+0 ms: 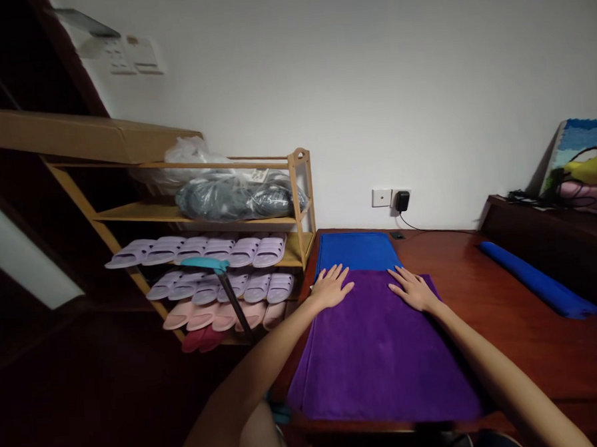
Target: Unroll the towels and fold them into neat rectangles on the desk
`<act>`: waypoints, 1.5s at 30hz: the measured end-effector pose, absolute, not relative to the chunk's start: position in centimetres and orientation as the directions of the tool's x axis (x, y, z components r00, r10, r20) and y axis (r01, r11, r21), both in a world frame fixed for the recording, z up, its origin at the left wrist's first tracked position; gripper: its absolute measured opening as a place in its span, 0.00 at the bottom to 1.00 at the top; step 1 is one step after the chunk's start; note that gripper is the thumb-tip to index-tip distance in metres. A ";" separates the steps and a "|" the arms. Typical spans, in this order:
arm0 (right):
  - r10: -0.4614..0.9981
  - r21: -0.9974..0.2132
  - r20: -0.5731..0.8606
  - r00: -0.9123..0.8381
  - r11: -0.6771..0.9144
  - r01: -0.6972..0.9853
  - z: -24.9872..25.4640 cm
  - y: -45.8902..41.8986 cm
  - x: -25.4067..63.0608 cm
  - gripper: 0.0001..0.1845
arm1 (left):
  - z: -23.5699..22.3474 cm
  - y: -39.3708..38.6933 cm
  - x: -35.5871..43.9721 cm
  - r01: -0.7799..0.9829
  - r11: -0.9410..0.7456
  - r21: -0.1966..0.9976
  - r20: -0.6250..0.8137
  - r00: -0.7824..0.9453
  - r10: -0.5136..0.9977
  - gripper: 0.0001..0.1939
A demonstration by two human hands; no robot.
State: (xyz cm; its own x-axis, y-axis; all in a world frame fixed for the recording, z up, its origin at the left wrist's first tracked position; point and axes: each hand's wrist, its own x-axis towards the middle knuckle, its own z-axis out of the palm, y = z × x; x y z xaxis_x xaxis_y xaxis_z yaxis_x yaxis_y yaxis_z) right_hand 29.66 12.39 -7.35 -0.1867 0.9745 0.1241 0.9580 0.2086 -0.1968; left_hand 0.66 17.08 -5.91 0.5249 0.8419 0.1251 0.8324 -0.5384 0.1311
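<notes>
A purple cloth, folded and looking like a towel, lies flat near the front of the reddish wooden table. My left hand rests on its far left corner, palm down with the fingers spread. On the far right part of the same cloth lies my right hand, flat, its fingertips by the far edge. Beyond both hands a blue cloth is spread flat, its near part meeting or covered by the purple one. Neither hand grasps anything.
Left of the table stands a wooden rack with several slippers, a plastic-wrapped bundle and a cardboard box. A teal-topped handle leans before it. At right lie a rolled blue cloth and a raised ledge. A black plug sits in the wall.
</notes>
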 end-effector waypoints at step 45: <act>0.873 -0.893 0.330 0.360 0.165 0.419 2.7 -5.4 37.8 0.17 | 7.7 3.0 -10.0 0.235 -0.203 0.951 0.091 0.414 0.906 0.14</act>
State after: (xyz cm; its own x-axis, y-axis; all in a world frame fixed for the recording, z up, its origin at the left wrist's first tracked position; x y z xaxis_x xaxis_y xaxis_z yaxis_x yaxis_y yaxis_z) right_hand 37.85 -5.40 2.71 0.3599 0.8727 0.3300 0.4193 0.1647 -0.8928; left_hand -9.98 2.97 7.71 0.4144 0.9056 0.0908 0.2351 -0.2028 0.9506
